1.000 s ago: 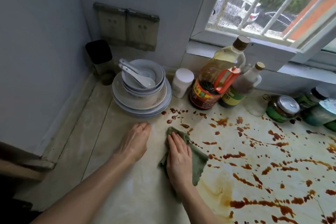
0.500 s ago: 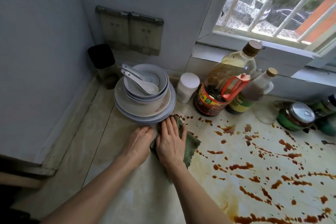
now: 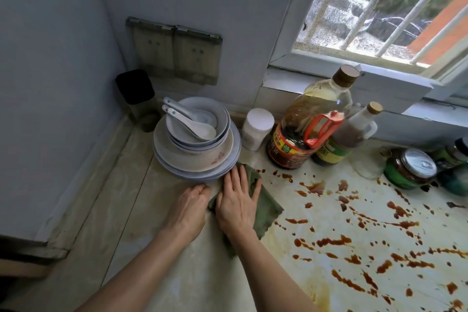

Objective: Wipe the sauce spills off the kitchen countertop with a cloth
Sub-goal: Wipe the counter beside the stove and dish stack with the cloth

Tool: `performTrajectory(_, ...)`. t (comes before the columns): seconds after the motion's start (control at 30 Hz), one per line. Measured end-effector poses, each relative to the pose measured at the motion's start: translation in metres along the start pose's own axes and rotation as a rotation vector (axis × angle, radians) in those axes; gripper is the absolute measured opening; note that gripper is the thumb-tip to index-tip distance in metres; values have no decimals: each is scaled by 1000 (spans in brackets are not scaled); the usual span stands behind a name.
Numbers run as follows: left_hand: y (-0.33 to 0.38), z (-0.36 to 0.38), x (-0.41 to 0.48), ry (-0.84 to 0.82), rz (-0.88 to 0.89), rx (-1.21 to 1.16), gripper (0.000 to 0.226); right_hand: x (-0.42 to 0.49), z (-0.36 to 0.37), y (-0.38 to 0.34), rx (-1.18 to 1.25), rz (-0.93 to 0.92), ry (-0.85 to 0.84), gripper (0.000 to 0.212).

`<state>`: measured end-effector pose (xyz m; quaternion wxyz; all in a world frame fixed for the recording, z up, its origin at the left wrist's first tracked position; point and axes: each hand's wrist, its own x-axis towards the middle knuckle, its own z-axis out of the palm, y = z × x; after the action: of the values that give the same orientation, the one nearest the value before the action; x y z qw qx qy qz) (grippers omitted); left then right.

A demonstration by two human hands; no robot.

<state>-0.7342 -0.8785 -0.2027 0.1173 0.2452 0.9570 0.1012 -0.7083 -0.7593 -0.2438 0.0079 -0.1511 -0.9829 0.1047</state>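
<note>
Cloth lies under the flat, open right hand; left hand rests beside, seemingly open.

We look down at a pale kitchen countertop. Our right hand presses flat, fingers straight, on a crumpled green cloth. Its fingertips reach the rim of a stack of plates and bowls, where two white spoons lie in the top bowl. Our left hand rests on the counter just beside the cloth. Brown sauce spills streak and dot the surface to the right. Along the back wall stand a white jar, a large oil bottle with an orange handle, a smaller dark bottle and a green jar with a metal lid, under a barred window.
</note>
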Motion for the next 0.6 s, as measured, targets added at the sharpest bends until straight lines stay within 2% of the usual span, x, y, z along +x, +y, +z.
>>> performTrajectory(0.1, 1, -1, 0, -14, -6, 5, 50, 10, -5, 8, -13, 39, -1, 60)
performTrajectory(0.23, 3, -1, -2, -10, -8, -23, 57, 2, -9, 26, 10, 233, 33, 64)
performTrajectory(0.3, 3, 2, -6, -7, 0, -52, 61, -5, -9, 29, 13, 269, 36, 64)
performTrajectory(0.37, 3, 6, -9, -18, 12, -72, 64, -7, -6, 27, 27, 235, 33, 62)
performTrajectory(0.6, 4, 0, -6, -20, 11, -91, 61, 19, -6, 37, 3, -72, -43, 58)
